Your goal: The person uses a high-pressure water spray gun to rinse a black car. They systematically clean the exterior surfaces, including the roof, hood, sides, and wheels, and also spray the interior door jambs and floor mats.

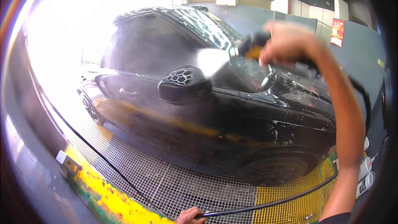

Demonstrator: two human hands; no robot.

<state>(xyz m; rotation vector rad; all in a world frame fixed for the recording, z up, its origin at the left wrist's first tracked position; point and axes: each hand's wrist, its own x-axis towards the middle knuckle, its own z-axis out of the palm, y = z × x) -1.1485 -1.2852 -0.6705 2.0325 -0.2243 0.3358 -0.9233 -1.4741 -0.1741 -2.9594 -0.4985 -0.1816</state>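
Note:
In my raised right hand is a black and yellow spray gun, its nozzle aimed left. A white fan of water spray leaves it beside the side mirror of a dark car. My right hand is blurred. At the bottom edge my left hand grips a black hose, which rises to the right and passes behind my right forearm. White streaks of foam lie on the windshield, and small foam patches dot the front fender.
Plastic floor grating, grey and yellow, lies under the car. A worn yellow kerb runs along the left, with a thin black line stretched past it. Several bottles stand at right. Glare whitens the upper left.

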